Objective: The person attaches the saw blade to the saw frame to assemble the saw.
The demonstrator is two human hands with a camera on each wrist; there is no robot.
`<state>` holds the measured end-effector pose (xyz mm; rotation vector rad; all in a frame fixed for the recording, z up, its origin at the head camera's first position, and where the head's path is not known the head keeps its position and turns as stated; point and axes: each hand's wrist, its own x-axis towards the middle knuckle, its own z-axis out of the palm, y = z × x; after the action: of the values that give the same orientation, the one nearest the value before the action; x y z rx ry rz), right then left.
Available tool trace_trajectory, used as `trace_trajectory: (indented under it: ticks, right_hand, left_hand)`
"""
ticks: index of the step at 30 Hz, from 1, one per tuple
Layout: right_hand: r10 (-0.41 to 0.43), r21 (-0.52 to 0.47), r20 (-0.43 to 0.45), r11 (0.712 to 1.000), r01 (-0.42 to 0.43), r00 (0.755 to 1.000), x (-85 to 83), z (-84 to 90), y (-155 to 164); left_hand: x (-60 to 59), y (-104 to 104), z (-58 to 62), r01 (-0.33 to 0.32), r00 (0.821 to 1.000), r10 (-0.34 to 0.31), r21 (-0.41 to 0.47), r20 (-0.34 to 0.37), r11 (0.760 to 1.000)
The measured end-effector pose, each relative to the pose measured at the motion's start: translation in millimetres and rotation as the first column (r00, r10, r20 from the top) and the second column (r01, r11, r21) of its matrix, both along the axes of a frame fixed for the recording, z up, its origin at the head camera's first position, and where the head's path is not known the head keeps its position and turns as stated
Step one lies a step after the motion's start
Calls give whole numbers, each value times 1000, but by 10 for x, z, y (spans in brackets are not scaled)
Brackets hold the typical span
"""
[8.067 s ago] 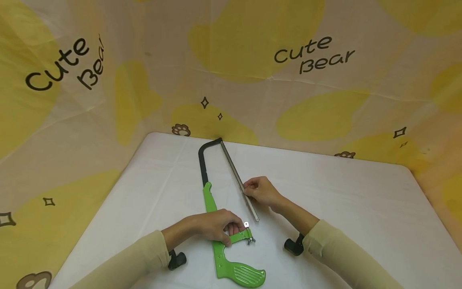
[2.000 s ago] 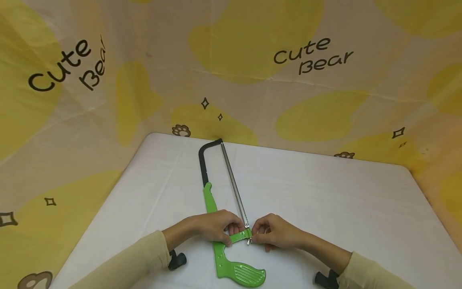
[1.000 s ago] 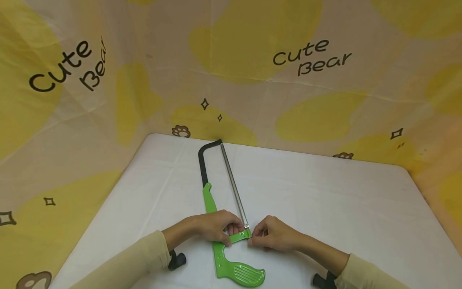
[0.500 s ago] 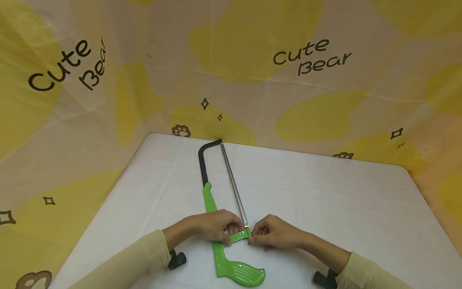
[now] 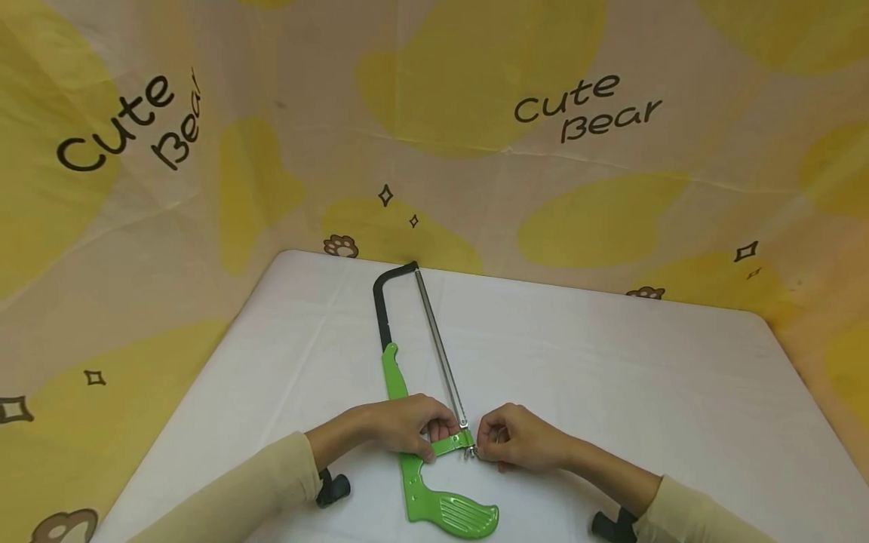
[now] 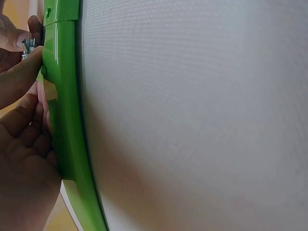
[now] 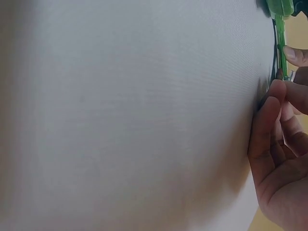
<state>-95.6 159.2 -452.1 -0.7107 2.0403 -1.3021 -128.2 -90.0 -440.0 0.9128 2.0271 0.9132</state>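
Observation:
A hacksaw with a green handle [image 5: 465, 514] and a black front bow [image 5: 382, 308] lies flat on the white table. Its silver blade [image 5: 440, 343] runs from the bow's far tip down to the short green arm [image 5: 446, 444] of the frame. My left hand [image 5: 403, 424] grips that arm, thumb on the near side, fingers curled behind it. At the arm's end sits a small metal wing nut [image 5: 470, 452]. Thumb and forefinger of my right hand [image 5: 521, 439] pinch at the wing nut's right side. In the left wrist view the green frame [image 6: 62, 96] stands beside the left fingers.
The white table [image 5: 611, 377] extends to the right of the saw. Behind and to the left hangs a yellow-patterned cloth [image 5: 434, 113]. Black wrist mounts [image 5: 333, 489] show under both sleeves.
Earlier my right hand held the blade, its near end off the frame; now the blade's end meets the green arm. Over the last seconds the right fingers shift slightly and the wing nut turns.

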Motion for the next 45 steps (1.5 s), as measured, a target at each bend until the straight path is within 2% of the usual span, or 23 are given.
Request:
trace_trajectory:
  ticks: [7, 18, 26, 36, 45]
  right_hand:
    - [-8, 13, -17, 1000, 8, 1000, 6, -7, -5]
    - [-41, 70, -90, 996, 47, 995, 29, 20, -44]
    - [0, 98, -174, 995, 17, 985, 15, 16, -64]
    - [-25, 95, -135, 995, 38, 990, 18, 24, -119]
    - [-16, 73, -76, 997, 22, 997, 10, 62, -114]
  left_hand:
    - [-1, 0, 3, 8, 1000, -8, -7, -11, 1000]
    - [5, 2, 20, 0, 1000, 0, -5, -4, 1000]
    - [-17, -1, -6, 7, 1000, -7, -2, -6, 1000]
    - [-21, -1, 6, 15, 1000, -15, -3, -4, 1000]
    - [-10, 4, 15, 3, 1000, -3, 4, 15, 1000]
